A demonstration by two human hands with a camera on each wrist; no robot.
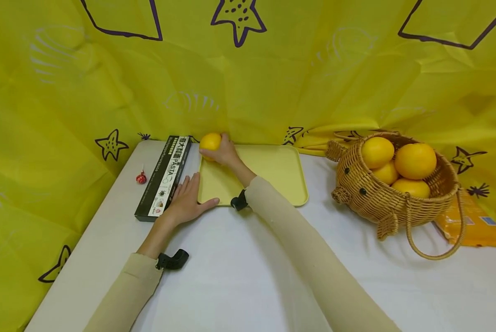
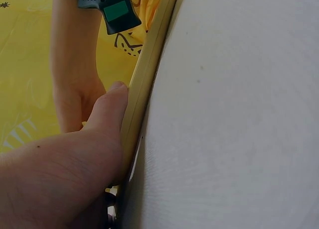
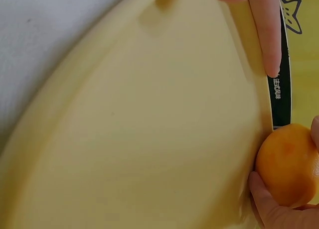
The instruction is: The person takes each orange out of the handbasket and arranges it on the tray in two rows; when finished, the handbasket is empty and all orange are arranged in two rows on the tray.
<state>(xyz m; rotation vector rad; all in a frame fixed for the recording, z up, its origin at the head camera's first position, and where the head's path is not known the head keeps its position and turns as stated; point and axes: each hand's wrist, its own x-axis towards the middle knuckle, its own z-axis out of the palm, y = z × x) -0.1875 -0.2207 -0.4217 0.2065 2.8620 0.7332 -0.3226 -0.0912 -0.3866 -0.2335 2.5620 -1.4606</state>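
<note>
An orange [image 1: 210, 142] is at the back left corner of a pale yellow tray [image 1: 268, 175], and my right hand [image 1: 226, 152] grips it. In the right wrist view fingers curl round the orange [image 3: 287, 164] beside the tray's rim. My left hand [image 1: 186, 201] rests at the tray's front left corner, its fingers extended along the left edge and the thumb spread along the front edge. In the left wrist view the thumb [image 2: 107, 109] lies against the tray's rim [image 2: 144, 79]. Left of that hand lies a dark pasta box [image 1: 162, 177], close beside its fingers.
A wicker pig-shaped basket [image 1: 356, 203] with several oranges [image 1: 416, 161] stands on the right. An orange packet [image 1: 472, 226] lies behind its handle. A red lollipop [image 1: 141, 177] lies left of the box. Yellow patterned cloth [image 1: 264, 92] hangs along the table's back.
</note>
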